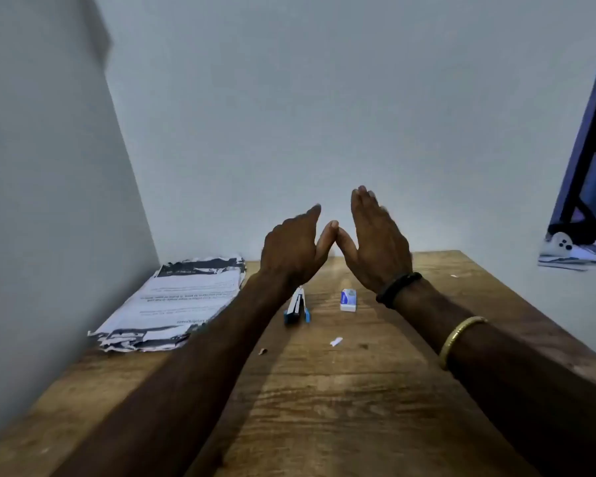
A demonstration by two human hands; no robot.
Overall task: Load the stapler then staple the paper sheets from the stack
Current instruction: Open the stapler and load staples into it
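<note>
Both hands are up in the air with nothing in them: left hand (295, 247) and right hand (375, 242) spread flat, thumb tips touching, so neither grip is on anything, and the wooden surface (324, 390) is untouched below. The little blue stapler (297, 309) lies under the left wrist, the staple box (348, 299) just right of it, and the paper stack (176, 301) sits off left against the wall. I'd guess the stapler's light, hard and a bit slick, so pinch it by its long sides; the sheets look floppy with ragged edges, so lift them from a corner.
</note>
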